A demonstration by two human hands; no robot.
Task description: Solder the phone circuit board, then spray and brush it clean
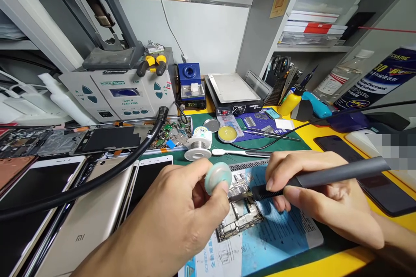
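Observation:
A phone circuit board (242, 220) lies on a blue and white mat (276, 229) in the middle of the bench. My left hand (185, 212) pinches a small round pale-green container (218, 177) between thumb and fingers, just above the board's left edge. In my right hand (318, 194) is a black-handled tool (338, 172), gripped like a pen, its dark narrow tip reaching over the upper part of the board. The fingers of my left hand partly cover the board's left side. Whether the tip touches the board, I cannot tell.
Behind the board are a solder spool (198, 151), a white-tipped brush (240, 152) and an open yellow paste tin (227, 134). A black hose (130, 156) crosses several phones at left. Another dark phone (373, 177) lies at right. A hot-air station (123, 95) stands at the back.

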